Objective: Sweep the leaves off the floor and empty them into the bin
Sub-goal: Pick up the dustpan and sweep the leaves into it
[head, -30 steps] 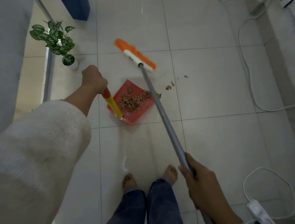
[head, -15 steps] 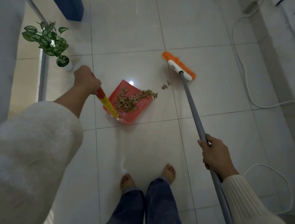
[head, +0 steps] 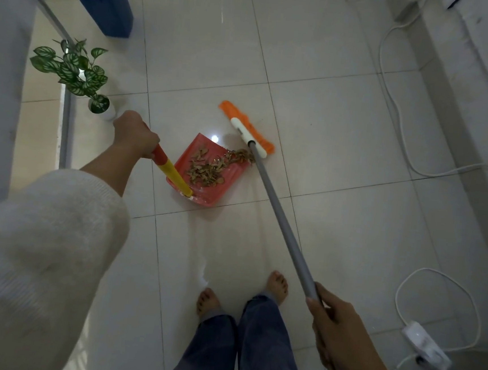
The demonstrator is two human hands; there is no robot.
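A red dustpan [head: 231, 180] lies on the tiled floor with a heap of dry brown leaves [head: 208, 170] in it. My left hand [head: 135, 135] grips its yellow-and-red handle [head: 173, 172]. My right hand [head: 339, 329] holds the grey pole [head: 278, 217] of a broom. The orange broom head [head: 246, 129] rests on the floor at the dustpan's far right edge, touching a small clump of leaves [head: 244, 155] on the lip. The blue bin [head: 105, 1] stands at the far left.
A small potted plant [head: 75, 75] stands left of the dustpan beside a metal leg [head: 65, 128]. White cables [head: 393, 88] run along the right wall, and a power strip [head: 426, 347] lies at lower right. My bare feet [head: 276, 285] are just behind the dustpan.
The broom head swung out to the right, then came back left to the dustpan's edge, pushing the last loose leaves onto the lip. My left hand and the dustpan stayed put.
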